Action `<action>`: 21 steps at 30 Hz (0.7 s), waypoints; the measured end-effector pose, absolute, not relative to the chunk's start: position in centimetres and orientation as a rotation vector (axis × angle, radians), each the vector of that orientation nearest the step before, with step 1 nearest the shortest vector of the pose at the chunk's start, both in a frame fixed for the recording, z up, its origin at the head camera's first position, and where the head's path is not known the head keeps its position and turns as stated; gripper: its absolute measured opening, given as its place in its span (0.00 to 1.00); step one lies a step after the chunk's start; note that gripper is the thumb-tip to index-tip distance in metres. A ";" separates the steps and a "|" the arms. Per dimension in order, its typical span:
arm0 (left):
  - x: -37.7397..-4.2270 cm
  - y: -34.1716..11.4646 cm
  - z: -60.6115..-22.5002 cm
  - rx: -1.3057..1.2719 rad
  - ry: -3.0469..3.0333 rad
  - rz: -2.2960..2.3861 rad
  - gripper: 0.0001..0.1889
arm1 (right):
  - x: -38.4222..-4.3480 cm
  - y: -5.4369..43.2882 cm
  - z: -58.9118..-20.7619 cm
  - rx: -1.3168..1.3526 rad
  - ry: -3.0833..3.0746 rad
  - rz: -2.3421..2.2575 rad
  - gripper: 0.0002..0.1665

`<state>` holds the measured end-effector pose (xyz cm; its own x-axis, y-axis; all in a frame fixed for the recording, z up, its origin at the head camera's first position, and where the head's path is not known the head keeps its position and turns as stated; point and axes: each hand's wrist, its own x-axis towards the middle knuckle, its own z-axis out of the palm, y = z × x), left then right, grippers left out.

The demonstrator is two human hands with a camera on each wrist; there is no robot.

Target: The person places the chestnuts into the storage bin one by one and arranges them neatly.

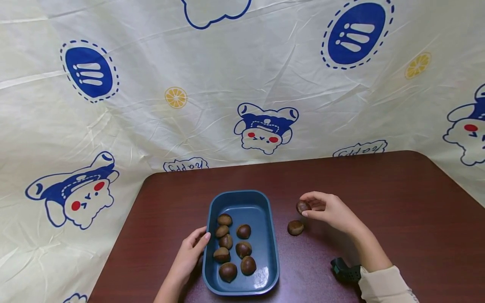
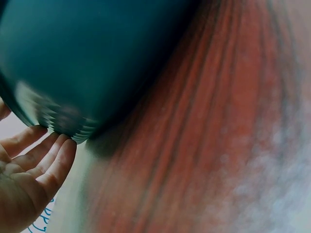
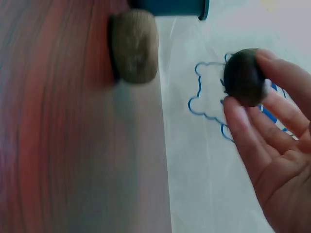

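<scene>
A blue rectangular tray (image 1: 261, 210) stands on the table with several brown chestnuts (image 1: 243, 249) inside. My left hand (image 1: 191, 251) grips its left side, thumb at the rim and fingers against the outer wall; the left wrist view shows these fingertips (image 2: 63, 141) touching the wall. To the right of the tray, my right hand (image 1: 331, 210) pinches one chestnut (image 1: 302, 206) between thumb and fingers, raised above the table in the right wrist view. Another chestnut (image 1: 295, 227) lies on the table just in front of that hand, between it and the tray.
The dark red-brown table (image 1: 398, 202) has rounded far corners. Behind it hangs a pale sheet (image 1: 212, 134) printed with cartoon figures and orange slices. A black band with a device (image 1: 345, 271) sits at my right wrist, beside a light sleeve (image 1: 384, 286).
</scene>
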<state>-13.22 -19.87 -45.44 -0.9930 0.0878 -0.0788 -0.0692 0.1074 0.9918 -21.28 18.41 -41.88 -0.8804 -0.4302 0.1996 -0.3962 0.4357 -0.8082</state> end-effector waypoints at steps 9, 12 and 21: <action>-13.4 -19.8 -45.2 0.022 2.250 2.009 0.26 | -20.7 14.4 -40.4 -0.787 2.545 -1.614 0.22; -13.5 -19.8 -45.3 0.023 2.248 2.010 0.26 | -21.1 12.9 -40.6 -0.815 2.508 -1.619 0.22; -13.3 -19.9 -45.5 0.000 2.247 2.010 0.25 | -22.5 7.8 -40.5 -1.010 2.445 -1.530 0.24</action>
